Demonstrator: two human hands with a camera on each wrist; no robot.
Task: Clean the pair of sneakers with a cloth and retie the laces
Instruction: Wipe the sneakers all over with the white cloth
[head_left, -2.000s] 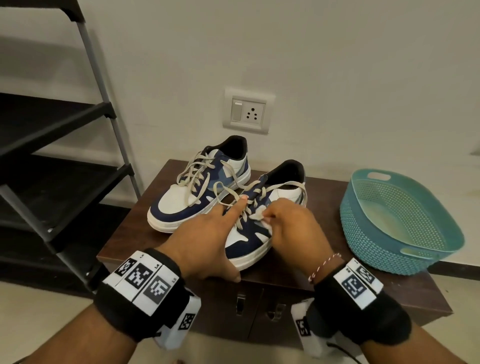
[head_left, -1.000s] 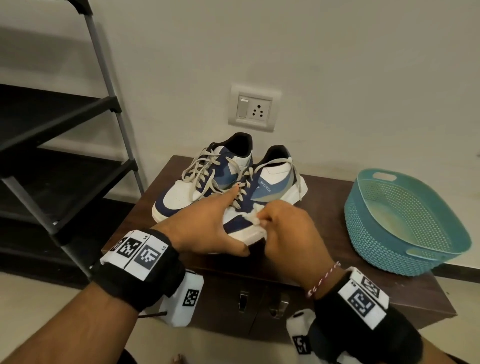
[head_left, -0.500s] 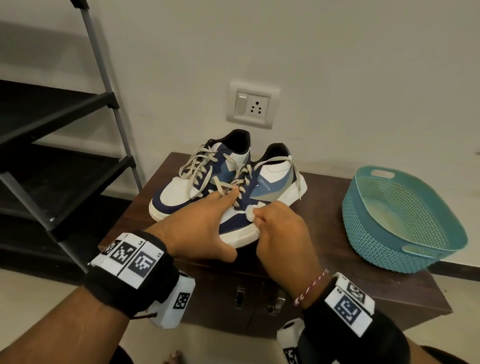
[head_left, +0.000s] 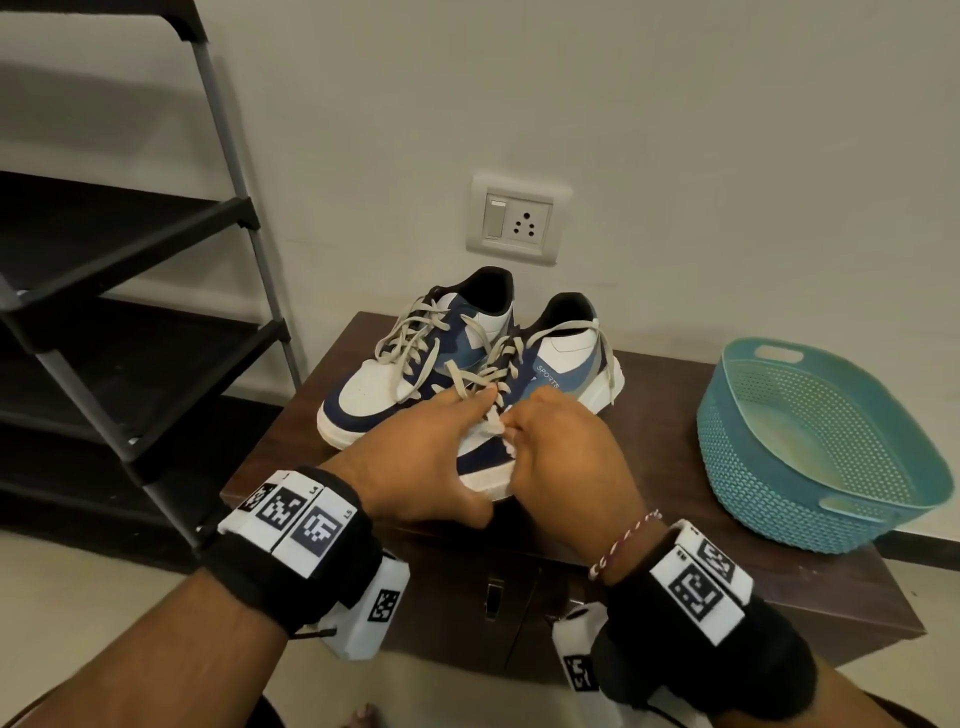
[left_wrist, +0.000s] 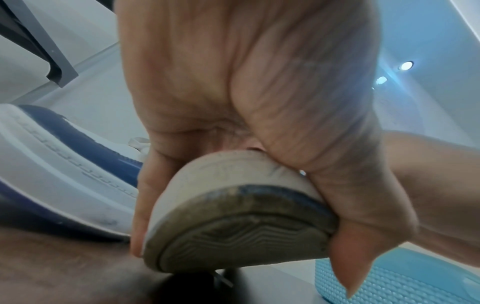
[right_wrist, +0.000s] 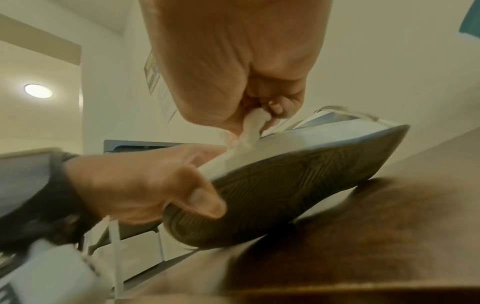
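Observation:
Two navy, blue and white sneakers with beige laces stand on a dark wooden cabinet (head_left: 675, 561). The left sneaker (head_left: 384, 384) sits flat. My left hand (head_left: 415, 462) grips the toe of the right sneaker (head_left: 566, 364), thumb under the sole (left_wrist: 233, 236) and fingers over the top; the toe is tilted up off the wood (right_wrist: 285, 195). My right hand (head_left: 566, 457) pinches a small white cloth (head_left: 498, 428) against the sneaker's front, by the lower laces. In the right wrist view the cloth (right_wrist: 253, 125) shows between thumb and fingers.
A teal plastic basket (head_left: 810, 447) stands on the cabinet's right side, close to my right hand. A black shelf rack (head_left: 130, 322) stands to the left. A wall socket (head_left: 514, 221) is behind the sneakers. Cabinet drawer handles (head_left: 493, 597) show below the front edge.
The right sneaker has been turned and its toe lifted by my left hand. My right hand keeps the cloth on the shoe's front, shifting slightly over it.

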